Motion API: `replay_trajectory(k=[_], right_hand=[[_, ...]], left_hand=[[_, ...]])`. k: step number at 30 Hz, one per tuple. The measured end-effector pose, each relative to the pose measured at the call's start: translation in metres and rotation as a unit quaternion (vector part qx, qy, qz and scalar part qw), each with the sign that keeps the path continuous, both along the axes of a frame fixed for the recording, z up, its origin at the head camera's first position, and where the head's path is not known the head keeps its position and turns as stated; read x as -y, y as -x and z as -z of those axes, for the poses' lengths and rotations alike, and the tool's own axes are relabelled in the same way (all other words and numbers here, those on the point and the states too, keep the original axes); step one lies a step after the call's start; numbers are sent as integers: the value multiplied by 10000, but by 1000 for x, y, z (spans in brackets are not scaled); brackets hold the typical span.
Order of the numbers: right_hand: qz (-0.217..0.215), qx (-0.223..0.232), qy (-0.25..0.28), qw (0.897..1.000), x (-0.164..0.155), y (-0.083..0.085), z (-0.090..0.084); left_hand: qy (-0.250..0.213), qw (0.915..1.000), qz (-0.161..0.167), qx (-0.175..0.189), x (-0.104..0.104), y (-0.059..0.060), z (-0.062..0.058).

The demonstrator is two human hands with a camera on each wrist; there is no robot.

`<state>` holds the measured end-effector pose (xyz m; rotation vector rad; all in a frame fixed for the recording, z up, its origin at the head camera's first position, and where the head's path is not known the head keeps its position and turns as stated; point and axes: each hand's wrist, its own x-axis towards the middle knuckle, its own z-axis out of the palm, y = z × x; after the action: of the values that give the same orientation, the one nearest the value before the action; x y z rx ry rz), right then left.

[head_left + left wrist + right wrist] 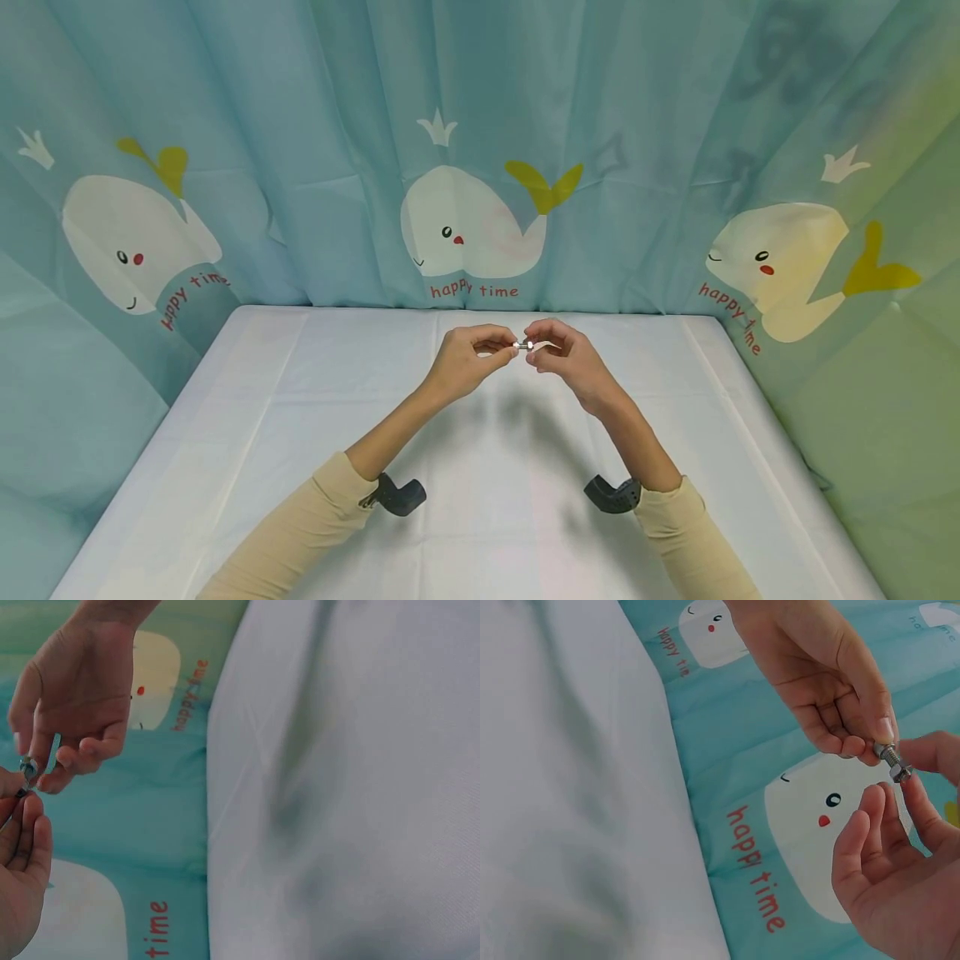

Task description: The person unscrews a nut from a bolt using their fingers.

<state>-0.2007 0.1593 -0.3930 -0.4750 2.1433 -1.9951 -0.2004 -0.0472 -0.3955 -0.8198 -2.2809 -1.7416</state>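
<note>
Whale-print curtain point(345, 108) behind a white table point(480, 517) — left hand point(463, 360) pinches one end of a small metal bolt point(892, 758), right hand point(576, 365) curls thumb and finger round the other — barely apart.

Room is lying open between the forearms point(393, 435) above the white table point(480, 517), while the left hand point(465, 358), right hand point(573, 357) and bolt point(524, 346) are blocking its far end and a curtain point(322, 233) is hanging behind.

Left grip point(21, 881) and right grip point(911, 877) cropped by their own wrist views' edges
</note>
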Motion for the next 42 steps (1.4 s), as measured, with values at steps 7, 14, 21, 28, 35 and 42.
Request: replay_trajectory(k=[7, 14, 21, 28, 35, 42], right_hand=[[212, 332, -290, 9988, 1, 1, -1], [211, 137, -157, 9996, 1, -1, 0], [55, -329, -88, 9994, 0, -2, 1], [-22, -319, 7, 9995, 1, -1, 1], [319, 251, -197, 9990, 1, 0, -1], [442, 714, -249, 9962, 5, -1, -4]], left_hand=[[-58, 9999, 55, 98, -1, 0, -1], [-81, 9999, 65, 78, -1, 0, -1], [-39, 10000, 20, 71, 0, 0, 0], [-30, 10000, -5, 29, 1, 0, 0], [-33, 10000, 7, 10, 1, 0, 0], [-70, 9999, 53, 67, 1, -1, -2]])
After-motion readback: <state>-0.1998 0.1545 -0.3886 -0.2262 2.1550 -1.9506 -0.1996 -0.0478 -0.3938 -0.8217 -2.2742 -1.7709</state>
